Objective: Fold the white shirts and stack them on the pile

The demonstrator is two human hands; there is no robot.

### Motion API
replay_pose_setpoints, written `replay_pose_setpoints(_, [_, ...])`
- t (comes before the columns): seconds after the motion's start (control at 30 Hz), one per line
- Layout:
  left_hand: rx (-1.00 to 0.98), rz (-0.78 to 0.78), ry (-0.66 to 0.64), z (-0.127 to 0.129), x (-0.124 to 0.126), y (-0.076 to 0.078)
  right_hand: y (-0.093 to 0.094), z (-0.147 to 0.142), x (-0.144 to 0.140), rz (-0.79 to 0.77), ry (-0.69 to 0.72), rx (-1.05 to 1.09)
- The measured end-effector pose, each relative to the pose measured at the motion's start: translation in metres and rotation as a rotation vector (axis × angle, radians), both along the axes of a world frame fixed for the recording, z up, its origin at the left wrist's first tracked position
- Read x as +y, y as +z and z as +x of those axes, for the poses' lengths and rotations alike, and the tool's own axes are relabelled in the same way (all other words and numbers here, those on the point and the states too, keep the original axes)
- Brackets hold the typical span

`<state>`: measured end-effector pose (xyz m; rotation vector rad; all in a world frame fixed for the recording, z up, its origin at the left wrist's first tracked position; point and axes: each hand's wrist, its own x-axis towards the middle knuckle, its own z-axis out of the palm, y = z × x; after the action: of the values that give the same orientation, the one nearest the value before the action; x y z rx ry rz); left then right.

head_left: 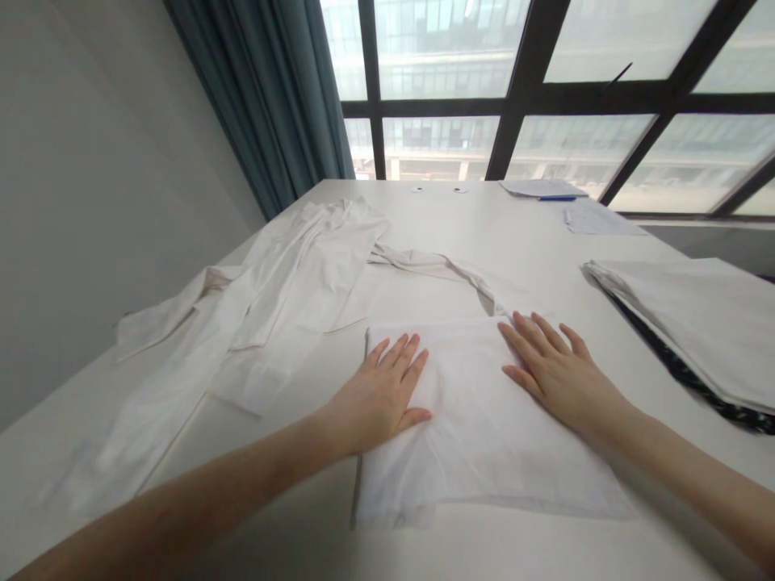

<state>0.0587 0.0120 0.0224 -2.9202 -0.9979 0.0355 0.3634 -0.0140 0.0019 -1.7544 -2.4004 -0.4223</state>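
A folded piece of white cloth [478, 444] lies flat on the table in front of me, its near edge slightly uneven. My left hand [381, 395] rests open on its left side, palm down with fingers spread. On its upper right part lies my right hand [550, 371], also open and flat. Beyond the far right corner, a twisted strip of white cloth [436, 262] runs left towards a loose white garment [303, 274] with long sleeves. That garment spreads over the left side of the table. Whether the strip joins the folded cloth is hidden near my right fingers.
On the right sits a stack of folded white and black patterned cloth [696, 323]. Papers [538, 188] with a blue pen [557, 198] lie at the far right of the white table [466, 222]. A blue curtain [272, 89] and windows stand behind.
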Motion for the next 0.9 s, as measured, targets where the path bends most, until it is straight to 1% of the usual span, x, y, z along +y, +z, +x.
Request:
replay_pose_setpoints(0.07, [-0.039,-0.008,-0.029,0.004,-0.012,0.001,0.005,-0.009,-0.008,0.006,0.056,0.035])
replay_pose_setpoints(0.13, [-0.073,-0.056,-0.084,0.007,-0.025,0.003,0.008,-0.021,-0.018,-0.037,0.142,0.084])
replay_pose_setpoints(0.23, [-0.098,-0.130,-0.129,0.009,-0.039,0.005,0.006,-0.037,-0.034,-0.101,0.236,0.116])
replay_pose_setpoints(0.3, [-0.089,-0.166,-0.141,0.008,-0.042,0.005,0.003,-0.041,-0.041,-0.119,0.256,0.119])
replay_pose_setpoints(0.4, [-0.073,-0.194,-0.156,0.006,-0.035,0.003,0.000,-0.040,-0.039,-0.158,0.263,0.148])
replay_pose_setpoints(0.53, [-0.072,-0.180,-0.139,0.007,-0.014,-0.001,0.002,-0.037,-0.018,-0.194,0.251,0.179])
replay_pose_setpoints(0.67, [-0.103,-0.155,-0.136,0.007,0.002,-0.005,0.004,-0.036,-0.003,-0.194,0.270,0.134])
replay_pose_setpoints(0.77, [-0.116,-0.186,-0.164,0.003,0.005,-0.005,0.004,-0.031,-0.004,-0.199,0.300,0.089])
replay_pose_setpoints(0.9, [-0.139,-0.255,-0.273,-0.009,0.007,-0.001,0.005,-0.021,-0.010,-0.207,0.335,0.055])
